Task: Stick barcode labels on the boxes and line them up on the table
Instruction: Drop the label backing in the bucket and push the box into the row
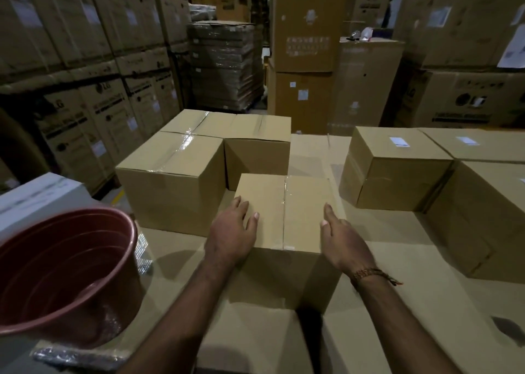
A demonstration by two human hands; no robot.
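Taped brown carton at centre of the cardboard-covered counter, near edge toward the person, top seam sealed with clear tape, no barcode label visible on it. Left hand laid flat on the carton's top left corner, fingers straight, thumb spread, gripping nothing. Right hand alongside the carton's right edge, fingers extended and relaxed; contact with the side wall not certain. 2 larger unlabelled cartons just behind and to the left, touching each other. To the right, labelled cartons standing in a row, small white labels on their tops, well apart from the centre carton. Red plastic tub at the left edge, no label sheet made out in it.

Probably stiff, square-edged corrugated board, dry and not slippery except along the glossy tape strip. Weight unknown; a low carton of this sort likely light enough to slide. Best purchase likely palms pressed on the 2 opposite side walls, or fingers hooked under the bottom edges; top panel firm enough for pressing a label flat, away from the tape.
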